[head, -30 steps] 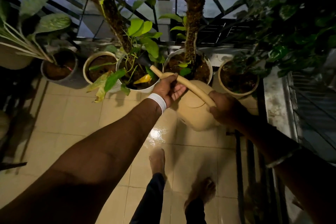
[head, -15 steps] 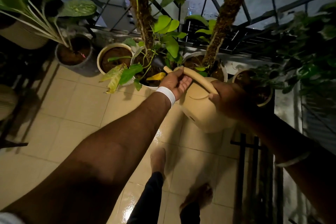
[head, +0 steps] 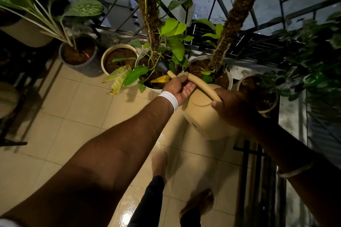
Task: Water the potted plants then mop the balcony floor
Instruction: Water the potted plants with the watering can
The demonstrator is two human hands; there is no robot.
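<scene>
Nearest, bare feet (head: 160,162) on wet tiled floor (head: 55,116). Beige watering can (head: 204,116) held tilted over floor: right hand (head: 234,106) gripping rear of handle, left hand (head: 181,87) cupping tube-like handle further forward, fingers curled around it. Beyond, white pot (head: 150,86) with leafy climber, moss pole pot (head: 229,77) behind, railing (head: 184,5) farthest.
</scene>
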